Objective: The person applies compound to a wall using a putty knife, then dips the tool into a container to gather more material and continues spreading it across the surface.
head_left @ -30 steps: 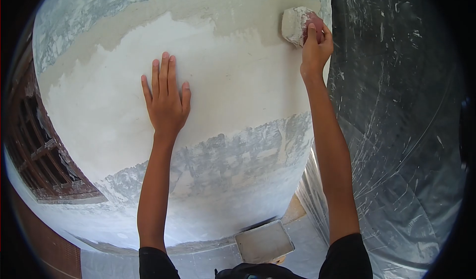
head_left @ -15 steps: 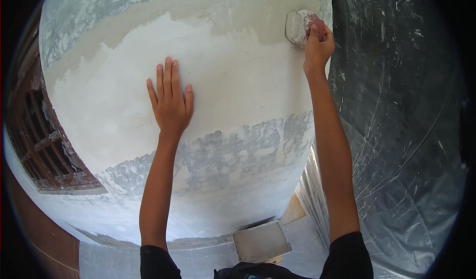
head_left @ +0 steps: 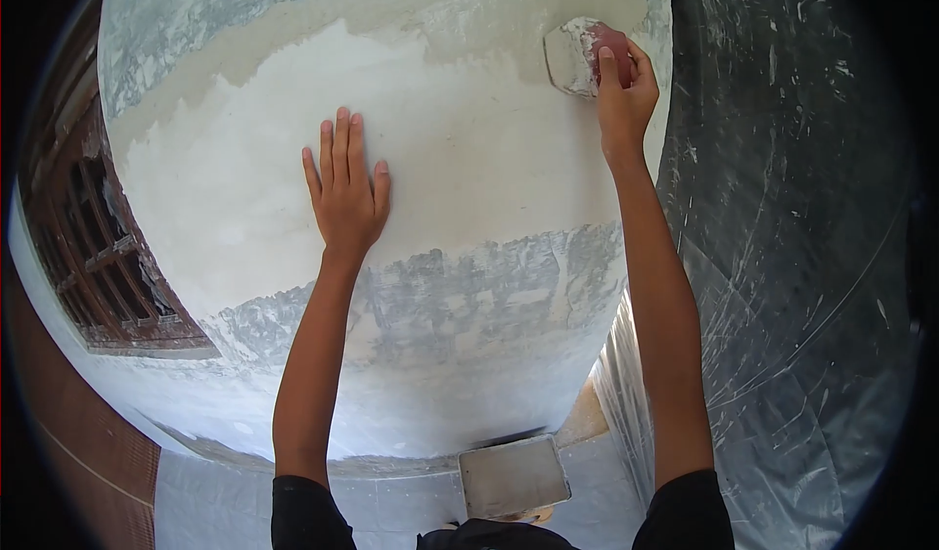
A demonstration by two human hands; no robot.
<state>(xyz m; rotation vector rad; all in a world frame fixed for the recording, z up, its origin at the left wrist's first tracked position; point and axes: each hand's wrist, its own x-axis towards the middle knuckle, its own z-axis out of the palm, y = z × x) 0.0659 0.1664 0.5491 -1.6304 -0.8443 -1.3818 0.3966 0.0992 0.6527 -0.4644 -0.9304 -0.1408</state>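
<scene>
Holding a reddish tool [head_left: 611,44] at the upper right of the frame, the right hand [head_left: 626,100] has its grip closed, the thumb and fingers clamped on the reddish part. The flat, pale blade [head_left: 567,58] of the tool points left, against the wall [head_left: 430,394], and whitish material is caked where the blade meets the reddish part. The tool lies near the wall's right edge, about where a greyish-beige damp-looking band [head_left: 479,22] meets a smoother, whiter coat [head_left: 469,159].

The left hand [head_left: 350,203] is spread on the white coat, left of the centre of the frame, with its fingers pointing up and its thumb out to the right. Its grip is open and holds nothing; the palm faces the wall, well apart from the tool.

Mottled blue-grey patches show above the band and below the white coat. At the left of the frame, a brown barred window frame [head_left: 112,257] is set in the wall. A shallow rectangular tray [head_left: 514,477] with greyish contents or residue sits at the bottom centre, just beside the foot of the wall, near grey sheeting [head_left: 391,511]. Dark plastic sheeting [head_left: 782,188], splashed with white, fills the right side. Both forearms reach up from dark sleeves [head_left: 688,513] at the bottom of the frame.
</scene>
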